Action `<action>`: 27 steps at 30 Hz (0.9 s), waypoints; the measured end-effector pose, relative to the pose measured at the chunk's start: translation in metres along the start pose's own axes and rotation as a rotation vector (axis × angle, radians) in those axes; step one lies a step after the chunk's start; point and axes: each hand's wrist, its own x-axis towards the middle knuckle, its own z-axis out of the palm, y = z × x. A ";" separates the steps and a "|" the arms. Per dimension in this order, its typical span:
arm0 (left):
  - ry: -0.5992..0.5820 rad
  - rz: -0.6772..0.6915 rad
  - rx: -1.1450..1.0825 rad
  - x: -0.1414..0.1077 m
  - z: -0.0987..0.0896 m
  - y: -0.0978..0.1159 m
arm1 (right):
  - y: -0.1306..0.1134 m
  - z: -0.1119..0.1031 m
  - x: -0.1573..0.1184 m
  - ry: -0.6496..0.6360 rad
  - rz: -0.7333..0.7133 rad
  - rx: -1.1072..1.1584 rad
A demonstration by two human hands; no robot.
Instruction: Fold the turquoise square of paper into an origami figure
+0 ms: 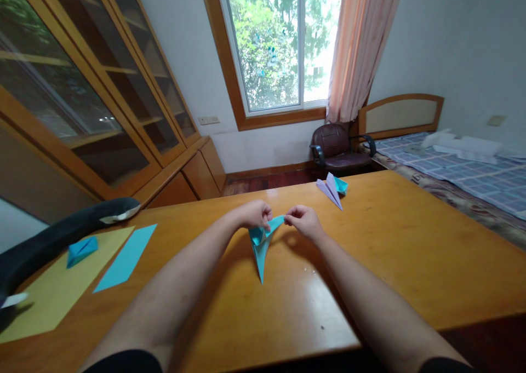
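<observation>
A glossy wooden bench point(411, 241) spreads out under your forearms, its near edge running close below you, with a dark speck point(322, 327) on the surface toward that edge. Past it is the folded turquoise paper point(261, 253), between your forearms and around the middle of the bench. Its longer leg tapers to a sharp tip that points back at you and the near edge, so the long axis runs roughly from near edge to far edge. A shorter leg slants off to the right and slightly away.

Both hands are at the paper's far end, so the long tip lies on your side of them. Your left hand point(257, 215) is closed on the wide folded part and is the nearer to that tip; your right hand point(304, 221) pinches the end of the shorter leg. Whether the tip touches the bench, I can't tell.

Toward the bench's left end lies a yellow sheet point(49, 302) with a folded blue paper point(82, 251) on it, a light blue strip point(126, 259) along its right side and a dark curved object point(69, 225) along its left. Near the far edge, right of your hands, a lilac paper plane point(329, 190) lies beside another turquoise fold point(341, 185). Beyond stand a brown chair point(335, 145), and behind it a window point(267, 50).
</observation>
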 end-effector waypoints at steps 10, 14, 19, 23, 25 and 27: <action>-0.003 0.014 -0.024 0.001 0.000 -0.005 | -0.002 0.001 0.000 -0.004 0.001 0.050; 0.015 0.000 -0.020 0.002 0.002 -0.006 | -0.003 0.003 0.000 0.025 0.037 0.115; 0.056 -0.002 -0.025 0.000 0.003 -0.007 | -0.004 0.004 0.002 0.036 0.080 0.159; 0.068 -0.021 -0.017 -0.003 0.003 -0.004 | -0.006 0.002 0.003 0.016 0.095 0.137; 0.072 -0.031 -0.037 -0.004 0.003 -0.003 | -0.006 0.001 0.004 0.014 0.102 0.148; 0.074 -0.031 -0.063 -0.004 0.003 -0.001 | -0.006 0.001 0.005 0.026 0.108 0.184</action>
